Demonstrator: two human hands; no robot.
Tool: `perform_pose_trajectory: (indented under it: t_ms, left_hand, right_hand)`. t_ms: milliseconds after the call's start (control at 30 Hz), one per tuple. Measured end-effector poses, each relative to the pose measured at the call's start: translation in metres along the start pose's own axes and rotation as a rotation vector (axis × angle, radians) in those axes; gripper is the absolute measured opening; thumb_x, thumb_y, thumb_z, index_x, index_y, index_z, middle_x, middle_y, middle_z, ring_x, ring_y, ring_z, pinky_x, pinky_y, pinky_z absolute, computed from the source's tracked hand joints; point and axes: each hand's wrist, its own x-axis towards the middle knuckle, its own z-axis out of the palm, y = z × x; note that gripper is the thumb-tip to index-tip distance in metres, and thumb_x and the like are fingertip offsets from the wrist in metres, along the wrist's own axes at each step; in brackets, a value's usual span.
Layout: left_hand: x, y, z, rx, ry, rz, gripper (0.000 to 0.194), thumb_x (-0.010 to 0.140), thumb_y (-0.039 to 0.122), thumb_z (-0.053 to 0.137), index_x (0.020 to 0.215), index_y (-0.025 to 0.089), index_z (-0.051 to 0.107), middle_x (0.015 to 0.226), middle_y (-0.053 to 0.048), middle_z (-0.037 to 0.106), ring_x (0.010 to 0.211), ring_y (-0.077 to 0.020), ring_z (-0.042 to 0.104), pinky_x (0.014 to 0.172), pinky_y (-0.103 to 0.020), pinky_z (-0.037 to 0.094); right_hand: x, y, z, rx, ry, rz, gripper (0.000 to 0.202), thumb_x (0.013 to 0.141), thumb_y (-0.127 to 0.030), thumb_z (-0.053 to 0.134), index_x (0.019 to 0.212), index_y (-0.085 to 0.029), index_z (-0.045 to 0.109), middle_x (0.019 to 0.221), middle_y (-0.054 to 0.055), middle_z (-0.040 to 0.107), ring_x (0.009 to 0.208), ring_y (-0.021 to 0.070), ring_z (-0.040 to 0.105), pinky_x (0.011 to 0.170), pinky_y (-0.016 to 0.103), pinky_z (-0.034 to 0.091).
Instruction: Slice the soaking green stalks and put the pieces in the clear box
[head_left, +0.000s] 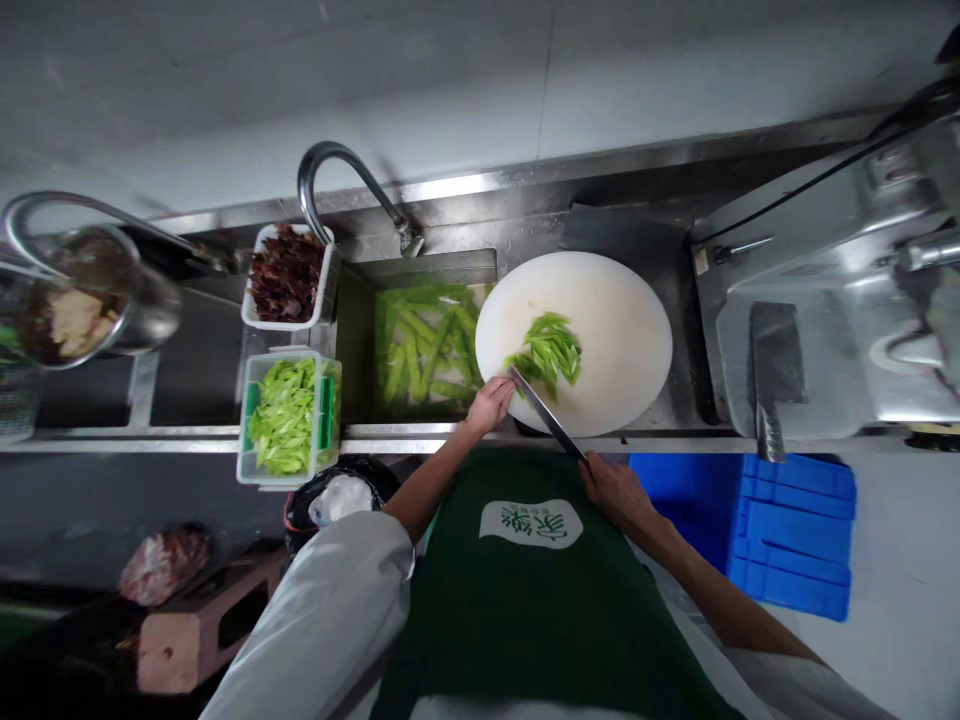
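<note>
On board (622, 330), right hand (615, 490) holds knife (546, 412)

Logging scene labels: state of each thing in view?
left hand: at cutting board's edge, by the blade
right hand: gripping knife
cutting board: holds cut greens
sink: greens soaking
clear tub: filled with cut greens
cleaver: lying unused

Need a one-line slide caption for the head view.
Right hand holds a knife over green stalks on a round white board; left hand steadies them beside the sink.
</note>
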Motion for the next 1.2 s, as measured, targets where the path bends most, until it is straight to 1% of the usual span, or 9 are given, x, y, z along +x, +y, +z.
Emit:
perform_pose_trajectory:
  t_ms: [467,533,633,700,733,867,933,1033,1200]
  left_hand:
    - [0.006,0.011,-0.003,0.008,0.025,-0.058,0.033,0.100,0.033,0.040,0.095,0.015,0.068,0.094,-0.010,0.067,0.092,-0.0169,0.065,0.086,-0.034,0.058]
    - [0.015,0.018,-0.017,0.013,0.130,-0.090,0.033,0.100,0.034,0.042,0.091,0.015,0.067,0.089,-0.009,0.067,0.087,-0.0159,0.065,0.082,-0.032,0.058]
    - [0.037,0.040,-0.048,0.071,0.485,-0.194,0.028,0.099,0.032,0.045,0.092,0.014,0.065,0.089,-0.008,0.066,0.087,-0.0161,0.064,0.081,-0.031,0.055]
    - [0.056,0.064,-0.063,0.081,0.553,-0.150,0.025,0.099,0.030,0.045,0.102,0.014,0.064,0.099,-0.010,0.066,0.098,-0.0179,0.063,0.087,-0.033,0.053]
    - [0.064,0.078,-0.066,0.073,0.458,-0.058,0.027,0.099,0.031,0.043,0.108,0.015,0.063,0.106,-0.011,0.065,0.104,-0.0187,0.062,0.092,-0.034,0.051]
    - [0.087,0.131,-0.045,0.132,-0.279,0.464,0.046,0.098,0.047,0.042,0.134,0.020,0.052,0.141,-0.011,0.051,0.136,-0.0230,0.042,0.115,-0.041,0.032]
    - [0.090,0.144,-0.028,0.218,-0.505,0.546,0.060,0.096,0.055,0.041,0.144,0.020,0.041,0.153,-0.011,0.036,0.145,-0.0245,0.027,0.120,-0.044,0.021]
    - [0.088,0.142,-0.013,0.311,-0.602,0.472,0.072,0.096,0.060,0.035,0.152,0.016,0.026,0.159,-0.012,0.021,0.149,-0.0255,0.015,0.121,-0.046,0.014]
    - [0.089,0.119,-0.006,0.340,-0.615,0.426,0.079,0.095,0.064,0.030,0.153,0.012,0.019,0.159,-0.014,0.018,0.149,-0.0245,0.014,0.122,-0.047,0.006]
  right_hand:
    - [0.004,0.013,0.006,0.043,0.124,-0.063,0.024,0.098,-0.025,0.037,0.091,-0.017,0.058,0.076,0.007,0.070,0.067,0.0175,0.065,0.057,0.026,0.030]
    - [-0.008,0.022,0.001,0.015,0.229,-0.103,0.025,0.097,-0.027,0.037,0.088,-0.017,0.058,0.067,0.005,0.067,0.059,0.0158,0.062,0.054,0.027,0.027]
    - [-0.025,0.037,-0.009,-0.070,0.407,-0.108,0.024,0.095,-0.030,0.040,0.088,-0.018,0.059,0.064,0.004,0.066,0.054,0.0147,0.059,0.052,0.027,0.022]
    - [-0.030,0.045,-0.019,-0.136,0.514,-0.096,0.020,0.092,-0.031,0.045,0.089,-0.018,0.059,0.070,0.004,0.067,0.057,0.0151,0.059,0.052,0.027,0.021]
    - [-0.031,0.048,-0.024,-0.170,0.559,-0.094,0.019,0.091,-0.031,0.046,0.089,-0.018,0.059,0.071,0.005,0.067,0.059,0.0154,0.060,0.052,0.026,0.022]
    - [-0.019,0.052,-0.042,-0.327,0.652,-0.134,0.017,0.090,-0.029,0.050,0.084,-0.017,0.061,0.067,0.005,0.065,0.062,0.0159,0.058,0.055,0.026,0.023]
    - [-0.013,0.052,-0.049,-0.390,0.651,-0.166,0.017,0.091,-0.028,0.050,0.085,-0.017,0.062,0.067,0.006,0.065,0.062,0.0158,0.057,0.056,0.027,0.024]
    - [-0.012,0.055,-0.054,-0.433,0.616,-0.185,0.017,0.091,-0.026,0.051,0.084,-0.017,0.063,0.068,0.006,0.064,0.062,0.0153,0.056,0.058,0.027,0.024]
    - [-0.024,0.071,-0.056,-0.432,0.587,-0.164,0.013,0.089,-0.026,0.054,0.084,-0.018,0.063,0.068,0.005,0.064,0.063,0.0158,0.056,0.057,0.027,0.023]
